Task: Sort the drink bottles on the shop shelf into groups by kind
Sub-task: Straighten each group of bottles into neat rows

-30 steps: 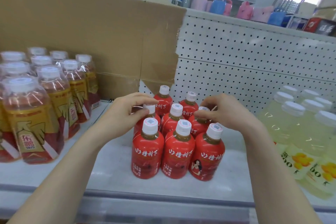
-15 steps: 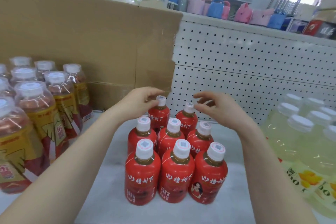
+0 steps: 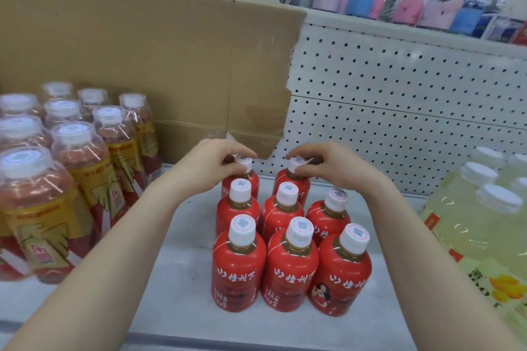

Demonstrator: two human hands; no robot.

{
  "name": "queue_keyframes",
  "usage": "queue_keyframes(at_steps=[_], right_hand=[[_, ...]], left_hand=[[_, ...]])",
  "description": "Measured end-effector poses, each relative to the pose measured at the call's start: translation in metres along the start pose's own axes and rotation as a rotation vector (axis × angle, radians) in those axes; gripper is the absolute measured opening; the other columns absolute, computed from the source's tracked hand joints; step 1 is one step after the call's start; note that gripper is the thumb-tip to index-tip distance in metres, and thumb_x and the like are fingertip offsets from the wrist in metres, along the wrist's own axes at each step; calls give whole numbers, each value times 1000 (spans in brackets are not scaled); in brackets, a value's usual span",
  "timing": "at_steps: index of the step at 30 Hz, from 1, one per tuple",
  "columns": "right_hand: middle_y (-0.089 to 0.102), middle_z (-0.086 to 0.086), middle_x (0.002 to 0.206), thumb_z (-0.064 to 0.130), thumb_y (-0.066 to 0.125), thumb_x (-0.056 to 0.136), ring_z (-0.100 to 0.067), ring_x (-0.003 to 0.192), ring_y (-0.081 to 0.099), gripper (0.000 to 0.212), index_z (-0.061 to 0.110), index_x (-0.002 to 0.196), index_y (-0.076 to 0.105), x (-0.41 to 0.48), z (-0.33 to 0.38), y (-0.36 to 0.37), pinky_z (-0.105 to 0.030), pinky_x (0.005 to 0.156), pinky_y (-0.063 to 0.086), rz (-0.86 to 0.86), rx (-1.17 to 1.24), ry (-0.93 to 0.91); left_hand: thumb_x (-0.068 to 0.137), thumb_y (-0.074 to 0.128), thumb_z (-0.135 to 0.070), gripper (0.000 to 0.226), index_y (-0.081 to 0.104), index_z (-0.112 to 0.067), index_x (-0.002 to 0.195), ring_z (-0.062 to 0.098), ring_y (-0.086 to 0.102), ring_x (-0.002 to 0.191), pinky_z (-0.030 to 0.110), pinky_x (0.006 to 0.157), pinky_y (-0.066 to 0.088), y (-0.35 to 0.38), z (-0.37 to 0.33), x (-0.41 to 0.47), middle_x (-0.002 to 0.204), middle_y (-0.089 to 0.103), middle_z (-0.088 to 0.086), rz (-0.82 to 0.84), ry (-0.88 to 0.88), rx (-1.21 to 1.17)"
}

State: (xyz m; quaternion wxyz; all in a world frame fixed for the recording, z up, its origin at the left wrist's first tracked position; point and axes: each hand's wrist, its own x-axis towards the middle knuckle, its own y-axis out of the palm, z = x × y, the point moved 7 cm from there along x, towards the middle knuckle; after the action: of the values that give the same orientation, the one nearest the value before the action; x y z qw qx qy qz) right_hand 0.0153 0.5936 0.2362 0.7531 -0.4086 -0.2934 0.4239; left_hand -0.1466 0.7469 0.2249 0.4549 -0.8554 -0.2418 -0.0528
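Cluster of red bottles [image 3: 291,273] mid-shelf [image 3: 182,293]. Left hand [image 3: 205,171] fingers pinch cap of back-left bottle [image 3: 245,165]; right hand [image 3: 330,168] fingers pinch cap of back-right bottle [image 3: 295,165]. Gold-label bottles [image 3: 71,179] left, pale yellow bottles [image 3: 470,222] right.

left hand [image 3: 209,167]: bare, I see it whole
right hand [image 3: 330,168]: bare, same
left forearm [image 3: 114,251]: uncovered, from behind fingers [image 3: 241,150] to frame edge
right forearm [image 3: 427,251]: uncovered, same run

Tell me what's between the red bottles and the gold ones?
Only bare shelf, with the left arm stretched over it, in the head view.
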Motion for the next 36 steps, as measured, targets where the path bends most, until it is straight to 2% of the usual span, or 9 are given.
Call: queue_keyframes(at_steps=[6,12,17,21,25,27,30,34,36], right_hand=[[62,31,92,24,65,97,15,81,59,32,38,126,67,7,10,13,-18,78,43,73,0,-77],[68,13,113,25,63,98,-3,102,63,33,41,127,65,3,13,13,-28,90,48,58,-18,-63],[59,30,68,29,72,92,13,62,54,29,35,120,70,3,18,13,-10,64,38,2,2,-53],[68,10,117,35,67,95,-6,93,68,38,44,131,58,-12,24,8,-28,83,54,-10,53,0],[70,11,107,32,59,100,-9,96,68,24,37,122,66,-68,27,-20,-32,84,58,-293,176,-5],[72,15,102,33,59,99,0,93,66,18,34,114,71,-104,33,-19,-20,77,55,-429,204,-44],[69,22,104,41,64,94,9,95,62,16,39,108,71,-148,38,4,-7,76,46,-543,217,-24],[59,16,121,58,74,76,1,115,50,44,37,114,70,-168,45,41,-4,94,32,-595,45,-45],[52,11,124,66,75,68,-9,119,46,64,33,122,69,-168,46,54,-12,99,30,-620,-87,-70]], left_hand=[[92,69,-19,31,71,-29,121,10,65,102,39,96,52,1,3,-10,116,70,-11,-103,-17,-51],[93,68,-19,31,70,-29,122,1,63,99,30,96,52,5,9,-15,115,67,-16,-179,-7,-112],[94,66,-19,31,69,-32,123,-3,62,102,29,97,52,8,11,-18,112,65,-20,-180,10,-124],[99,59,-17,31,66,-25,128,8,60,111,34,101,49,-2,2,-33,125,66,-8,-238,5,-129],[99,59,-21,23,71,-25,117,0,61,106,24,94,50,-16,-23,-71,115,67,-11,-305,81,-237],[96,61,-35,24,70,-30,118,0,58,113,22,97,47,-8,-36,-91,121,63,-13,-250,143,-243],[79,58,-66,53,64,-40,124,-3,39,132,20,106,32,15,-46,-114,137,48,-19,-158,185,-167],[63,74,-69,75,55,-39,129,9,19,146,24,116,17,36,-54,-125,142,41,-12,-163,301,25],[60,84,-59,80,51,-34,129,12,13,150,28,118,17,40,-51,-125,142,42,-11,-157,324,40]])
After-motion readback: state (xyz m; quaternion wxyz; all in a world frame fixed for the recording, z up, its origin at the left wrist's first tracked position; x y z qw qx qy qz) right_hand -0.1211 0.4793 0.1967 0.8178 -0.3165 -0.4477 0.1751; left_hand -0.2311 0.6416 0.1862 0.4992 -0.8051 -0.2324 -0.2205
